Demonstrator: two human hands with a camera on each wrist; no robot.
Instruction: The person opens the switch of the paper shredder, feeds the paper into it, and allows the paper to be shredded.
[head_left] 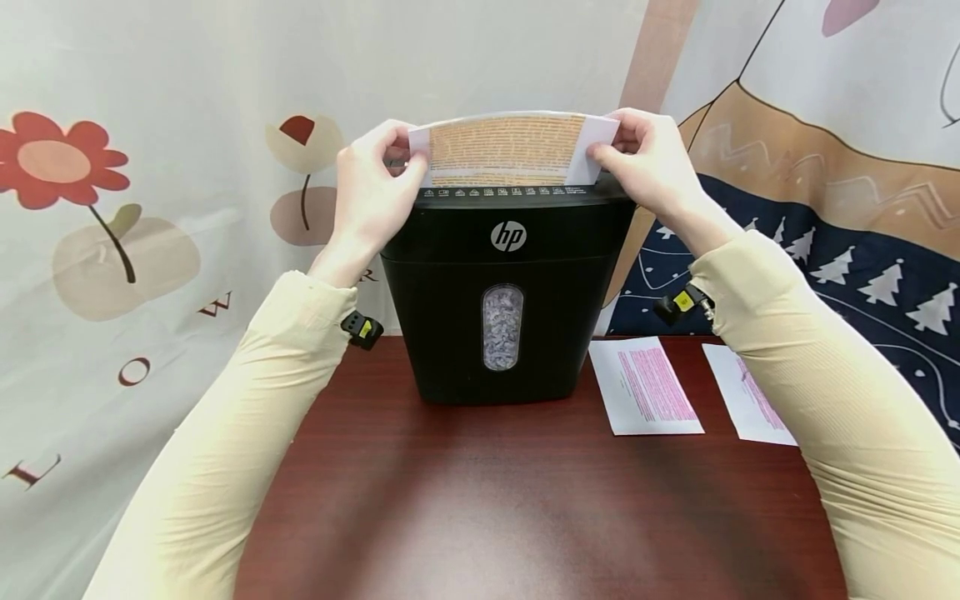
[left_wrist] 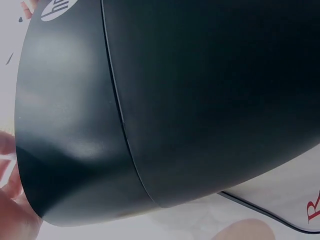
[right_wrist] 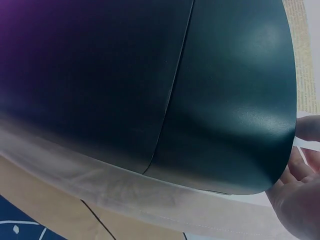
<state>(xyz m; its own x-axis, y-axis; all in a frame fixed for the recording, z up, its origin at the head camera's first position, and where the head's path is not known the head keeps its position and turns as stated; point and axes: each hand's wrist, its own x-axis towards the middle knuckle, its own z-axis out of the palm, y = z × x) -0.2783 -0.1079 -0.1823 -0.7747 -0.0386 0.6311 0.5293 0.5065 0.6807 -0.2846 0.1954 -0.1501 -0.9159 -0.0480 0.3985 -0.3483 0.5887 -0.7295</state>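
Broadly, the dark red worktop (head_left: 495, 500) carries everything, with a black HP paper shredder (head_left: 450, 308) upright toward its far side, presumably so both arms can meet at its top. An orange-marked printed sheet (head_left: 506, 150) stands above the lid, its lower end hidden, so its depth is hard to tell. The left hand (head_left: 378, 179) and right hand (head_left: 652, 162) each pinch one side edge between thumb and fingers, likely to keep the sheet spread and level; its upper edge arches. Right of the shredder, an inner pink-marked sheet (head_left: 648, 387) and an outer pink-marked sheet (head_left: 750, 400) lie apart, the right sleeve (head_left: 825, 417) partly blocking the outer one. Paper shreds show through the narrow window (head_left: 502, 327).
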